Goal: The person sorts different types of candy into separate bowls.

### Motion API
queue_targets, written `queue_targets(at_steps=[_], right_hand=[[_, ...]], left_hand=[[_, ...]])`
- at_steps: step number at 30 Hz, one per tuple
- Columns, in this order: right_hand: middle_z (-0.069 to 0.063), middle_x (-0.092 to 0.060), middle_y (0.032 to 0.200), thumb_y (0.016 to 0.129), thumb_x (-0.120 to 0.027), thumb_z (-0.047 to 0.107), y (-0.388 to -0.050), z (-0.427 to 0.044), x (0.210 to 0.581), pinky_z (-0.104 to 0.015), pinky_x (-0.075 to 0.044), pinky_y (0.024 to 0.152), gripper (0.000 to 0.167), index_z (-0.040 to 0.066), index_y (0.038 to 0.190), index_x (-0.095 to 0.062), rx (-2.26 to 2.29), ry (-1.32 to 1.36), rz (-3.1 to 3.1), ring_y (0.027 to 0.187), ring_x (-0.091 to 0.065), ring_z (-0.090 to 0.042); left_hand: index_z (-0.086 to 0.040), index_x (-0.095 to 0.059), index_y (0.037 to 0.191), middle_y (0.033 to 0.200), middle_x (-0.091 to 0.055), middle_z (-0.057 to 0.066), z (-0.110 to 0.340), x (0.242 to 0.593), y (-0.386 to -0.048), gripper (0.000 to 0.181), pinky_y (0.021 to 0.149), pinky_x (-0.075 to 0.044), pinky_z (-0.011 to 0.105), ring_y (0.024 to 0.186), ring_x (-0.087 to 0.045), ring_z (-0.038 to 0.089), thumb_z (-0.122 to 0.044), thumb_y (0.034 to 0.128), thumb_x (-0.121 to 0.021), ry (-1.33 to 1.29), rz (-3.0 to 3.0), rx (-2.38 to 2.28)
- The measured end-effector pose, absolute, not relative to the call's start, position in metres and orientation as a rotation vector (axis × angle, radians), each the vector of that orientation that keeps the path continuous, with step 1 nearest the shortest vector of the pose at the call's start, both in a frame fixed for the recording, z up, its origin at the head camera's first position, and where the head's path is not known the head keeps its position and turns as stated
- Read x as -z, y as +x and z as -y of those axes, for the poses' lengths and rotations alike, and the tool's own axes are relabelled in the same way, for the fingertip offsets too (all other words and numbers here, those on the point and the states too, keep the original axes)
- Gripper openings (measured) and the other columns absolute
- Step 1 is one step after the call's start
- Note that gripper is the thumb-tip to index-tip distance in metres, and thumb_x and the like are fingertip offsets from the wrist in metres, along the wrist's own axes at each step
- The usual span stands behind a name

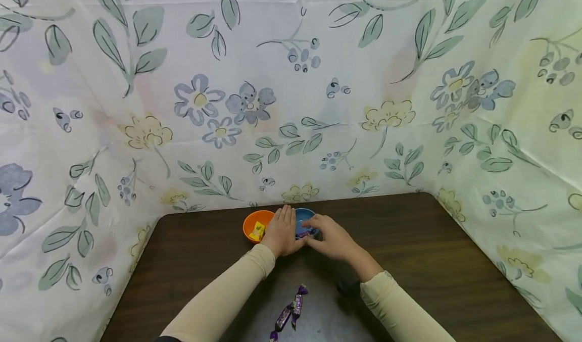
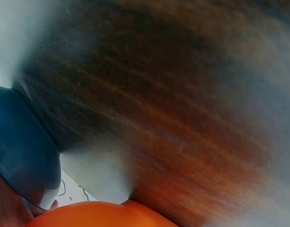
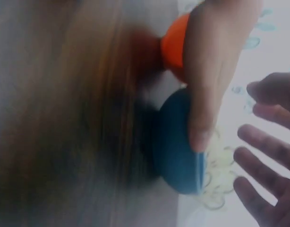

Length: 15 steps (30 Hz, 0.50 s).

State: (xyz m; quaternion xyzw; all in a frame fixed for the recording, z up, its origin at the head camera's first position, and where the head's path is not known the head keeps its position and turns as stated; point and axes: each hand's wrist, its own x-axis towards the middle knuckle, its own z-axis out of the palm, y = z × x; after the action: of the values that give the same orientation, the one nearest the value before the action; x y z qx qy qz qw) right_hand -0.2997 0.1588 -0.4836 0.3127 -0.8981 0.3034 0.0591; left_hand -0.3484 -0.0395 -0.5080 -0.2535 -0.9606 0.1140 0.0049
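An orange bowl (image 1: 249, 223) with yellow-wrapped candy (image 1: 257, 231) inside stands beside a blue bowl (image 1: 305, 213), which holds a purple-wrapped candy (image 1: 303, 234). My left hand (image 1: 283, 232) lies with straight fingers between the two bowls, its thumb at the blue bowl's near rim. Over the right side of the blue bowl is my right hand (image 1: 333, 238), fingers spread and slightly bent, gripping nothing visible. The right wrist view shows the blue bowl (image 3: 175, 142) with the left thumb against its rim and the right fingers (image 3: 260, 137) apart from it.
Several purple-wrapped candies (image 1: 297, 306) lie on the dark wooden table (image 1: 409, 241) near its front, between the forearms. A dark object (image 1: 348, 287) sits by the right wrist. Floral cloth (image 1: 295, 104) hangs behind and along both sides.
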Motion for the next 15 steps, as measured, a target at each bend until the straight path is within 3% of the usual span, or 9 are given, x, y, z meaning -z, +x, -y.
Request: queue_targets(at_steps=[5, 8, 15], right_hand=[[-0.001, -0.073, 0.119, 0.098, -0.075, 0.014, -0.270, -0.157, 0.479, -0.044, -0.056, 0.102, 0.022, 0.011, 0.120, -0.077, -0.887, 1.188, 2.679, 0.115, -0.066, -0.020], [0.002, -0.071, 0.124, 0.097, -0.076, 0.013, -0.252, -0.155, 0.480, -0.039, -0.056, 0.106, 0.026, 0.012, 0.122, -0.076, -0.845, 1.348, 2.737, 0.118, -0.065, -0.014], [0.006, -0.068, 0.127, 0.093, -0.082, 0.018, -0.222, -0.145, 0.494, -0.027, -0.056, 0.100, 0.035, 0.019, 0.127, -0.075, -0.559, 1.582, 2.880, 0.116, -0.061, -0.006]], left_hand=[[0.003, -0.026, 0.167, 0.174, -0.028, 0.020, 0.039, 0.509, -0.350, 0.103, 0.135, -0.020, 0.047, 0.164, -0.026, 0.034, -0.079, 0.1030, -0.028, -0.790, 3.015, -0.358], [0.002, -0.028, 0.166, 0.174, -0.029, 0.020, 0.039, 0.507, -0.350, 0.106, 0.135, -0.020, 0.047, 0.164, -0.026, 0.034, -0.081, 0.1015, -0.025, -0.786, 3.014, -0.320], [0.001, -0.030, 0.166, 0.173, -0.032, 0.020, 0.039, 0.508, -0.346, 0.109, 0.134, -0.022, 0.047, 0.163, -0.027, 0.034, -0.085, 0.0997, -0.020, -0.783, 3.008, -0.252]])
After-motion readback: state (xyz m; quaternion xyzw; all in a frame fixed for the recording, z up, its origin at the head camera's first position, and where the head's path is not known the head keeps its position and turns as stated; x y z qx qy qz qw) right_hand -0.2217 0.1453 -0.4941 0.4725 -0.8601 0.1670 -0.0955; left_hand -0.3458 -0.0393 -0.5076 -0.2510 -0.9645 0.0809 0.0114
